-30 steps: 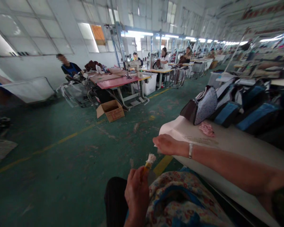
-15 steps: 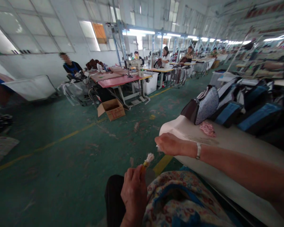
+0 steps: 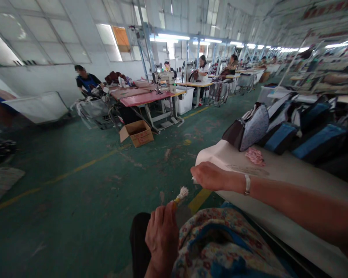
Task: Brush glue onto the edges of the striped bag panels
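Observation:
My left hand (image 3: 163,229) is wrapped round a yellow stick with a frayed white tip (image 3: 182,194), held above my lap and slanting up to the right. Most of the stick is hidden in my fist. Just up and right of that tip, my right hand (image 3: 205,175) is closed in a pinch; a small white bit peeks out below its fingers, too little to name. The right forearm, with a pale band at the wrist, reaches across the light padded table (image 3: 230,154). On that surface lies a crumpled pink cloth (image 3: 255,156).
Several bags with blue and grey panels (image 3: 281,137) stand at the table's far side. An open cardboard box (image 3: 137,134) sits on the green floor, in front of a red-topped sewing table (image 3: 146,99). Co-workers sit along a row of machines; one person (image 3: 87,82) leans over cloth at left.
My left hand has shifted slightly left and down, the frayed tip staying near the same spot. The right hand has barely moved. The person at far left has leaned forward a little.

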The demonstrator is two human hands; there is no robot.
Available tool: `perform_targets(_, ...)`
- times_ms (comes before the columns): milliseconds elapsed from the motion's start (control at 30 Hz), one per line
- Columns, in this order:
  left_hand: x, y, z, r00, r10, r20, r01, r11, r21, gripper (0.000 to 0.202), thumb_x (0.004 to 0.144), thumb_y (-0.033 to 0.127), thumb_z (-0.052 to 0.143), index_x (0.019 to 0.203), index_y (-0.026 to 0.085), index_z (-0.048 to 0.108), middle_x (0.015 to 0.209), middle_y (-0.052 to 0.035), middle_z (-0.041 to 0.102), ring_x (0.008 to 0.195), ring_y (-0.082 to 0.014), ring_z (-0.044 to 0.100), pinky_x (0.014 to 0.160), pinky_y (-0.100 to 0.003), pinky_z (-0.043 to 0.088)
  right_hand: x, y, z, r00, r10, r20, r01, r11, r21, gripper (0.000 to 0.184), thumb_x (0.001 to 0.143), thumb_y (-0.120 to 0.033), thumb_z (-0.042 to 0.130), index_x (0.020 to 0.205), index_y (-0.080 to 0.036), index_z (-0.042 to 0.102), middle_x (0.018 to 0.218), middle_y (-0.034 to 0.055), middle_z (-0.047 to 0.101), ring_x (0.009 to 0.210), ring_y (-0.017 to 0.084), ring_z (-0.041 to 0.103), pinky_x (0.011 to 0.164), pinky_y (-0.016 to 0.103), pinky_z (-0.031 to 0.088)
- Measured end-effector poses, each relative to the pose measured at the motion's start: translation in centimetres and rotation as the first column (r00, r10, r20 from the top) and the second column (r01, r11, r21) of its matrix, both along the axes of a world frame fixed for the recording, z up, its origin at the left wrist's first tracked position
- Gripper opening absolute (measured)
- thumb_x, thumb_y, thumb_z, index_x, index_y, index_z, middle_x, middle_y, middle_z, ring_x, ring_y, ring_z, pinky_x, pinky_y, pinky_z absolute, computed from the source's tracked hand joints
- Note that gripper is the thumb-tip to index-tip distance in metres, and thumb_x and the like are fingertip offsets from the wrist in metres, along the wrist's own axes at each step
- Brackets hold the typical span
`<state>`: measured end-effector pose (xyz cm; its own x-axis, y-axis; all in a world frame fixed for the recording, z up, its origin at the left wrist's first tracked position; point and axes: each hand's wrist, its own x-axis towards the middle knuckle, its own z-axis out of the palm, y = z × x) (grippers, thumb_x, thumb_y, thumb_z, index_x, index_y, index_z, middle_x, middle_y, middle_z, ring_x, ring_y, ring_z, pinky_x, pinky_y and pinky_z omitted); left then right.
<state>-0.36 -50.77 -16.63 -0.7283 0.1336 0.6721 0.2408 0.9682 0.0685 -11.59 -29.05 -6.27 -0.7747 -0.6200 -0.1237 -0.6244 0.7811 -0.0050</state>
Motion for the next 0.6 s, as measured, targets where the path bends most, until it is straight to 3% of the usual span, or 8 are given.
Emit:
perform_targets(133, 0.0, -0.1, 0.3, 1.0, -0.008, 0.019, 0.009, 0.999, -0.051, 0.016, 0.09, 0.022, 0.06, 0.104, 0.023, 0.067, 0.078, -0.0012, 0.061, 0.073, -0.0175, 0.054, 0.068, -0.029, 0.037, 1.9, -2.0, 1.0, 0.991, 0.112, 0.068, -0.11, 0.993, -0.033, 0.014, 0.087, -0.018, 0.054, 0.093, -0.013, 0.067, 0.085, 0.0129, 0.072, 0.083, 0.028, 0.07, 0.068, 0.029, 0.045)
perform_targets(267, -0.3, -0.4, 0.9, 0.999, -0.036, -0.032, 0.034, 0.998, -0.057, 0.019, 0.089, 0.021, 0.061, 0.106, 0.023, 0.067, 0.079, -0.0018, 0.064, 0.072, -0.017, 0.055, 0.07, -0.029, 0.038, 1.2, -2.4, -0.9, 0.991, 0.06, 0.119, -0.056, 0.998, -0.038, 0.012, 0.078, -0.013, 0.061, 0.087, -0.014, 0.07, 0.084, 0.0132, 0.073, 0.082, 0.028, 0.07, 0.065, 0.027, 0.044)
perform_targets(333, -0.6, -0.7, 1.0, 0.999, -0.039, -0.022, 0.04, 0.999, 0.013, 0.019, 0.089, 0.022, 0.06, 0.106, 0.024, 0.068, 0.081, -0.0026, 0.065, 0.074, -0.0169, 0.057, 0.071, -0.028, 0.04, 0.1, -1.3, -2.0, 0.995, -0.002, 0.095, 0.006, 0.999, -0.043, 0.013, 0.078, -0.01, 0.06, 0.086, -0.012, 0.07, 0.084, 0.0159, 0.073, 0.081, 0.028, 0.07, 0.066, 0.027, 0.044)
perform_targets(400, -0.9, -1.1, 1.0, 0.994, -0.086, 0.061, 0.072, 0.978, 0.195, 0.018, 0.091, 0.026, 0.058, 0.105, 0.023, 0.068, 0.084, -0.003, 0.066, 0.077, -0.0162, 0.06, 0.072, -0.026, 0.043, -0.7, 0.1, -2.5, 0.996, -0.062, 0.058, 0.066, 0.995, -0.075, 0.014, 0.081, -0.008, 0.056, 0.086, -0.01, 0.069, 0.083, 0.0175, 0.072, 0.08, 0.027, 0.069, 0.066, 0.028, 0.042)
perform_targets(433, -1.0, -1.2, 1.1, 0.984, -0.137, 0.117, 0.093, 0.943, 0.32, 0.018, 0.092, 0.027, 0.056, 0.104, 0.022, 0.068, 0.085, -0.0029, 0.066, 0.077, -0.0154, 0.061, 0.071, -0.025, 0.045, -0.9, 0.7, -2.4, 0.996, -0.083, 0.04, 0.087, 0.991, -0.102, 0.014, 0.083, -0.009, 0.054, 0.085, -0.01, 0.068, 0.082, 0.0171, 0.071, 0.079, 0.027, 0.069, 0.066, 0.028, 0.041)
perform_targets(500, -1.1, -1.5, 1.3, 0.942, -0.261, 0.211, 0.102, 0.822, 0.561, 0.021, 0.093, 0.031, 0.053, 0.103, 0.02, 0.068, 0.089, -0.0034, 0.066, 0.078, -0.0144, 0.062, 0.071, -0.023, 0.048, -0.7, 1.6, -1.9, 0.994, -0.11, 0.01, 0.11, 0.979, -0.172, 0.015, 0.086, -0.011, 0.051, 0.084, -0.012, 0.066, 0.08, 0.0143, 0.071, 0.076, 0.024, 0.067, 0.064, 0.028, 0.038)
perform_targets(600, -0.8, -1.3, 1.9, 0.891, -0.358, 0.279, 0.006, 0.624, 0.781, 0.029, 0.09, 0.038, 0.055, 0.109, 0.019, 0.066, 0.094, -0.0046, 0.067, 0.081, -0.0155, 0.063, 0.072, -0.025, 0.051, 0.8, 1.8, -0.8, 0.992, -0.129, -0.013, 0.12, 0.952, -0.281, 0.017, 0.091, -0.014, 0.047, 0.083, -0.014, 0.063, 0.076, 0.0073, 0.068, 0.07, 0.018, 0.061, 0.062, 0.026, 0.034)
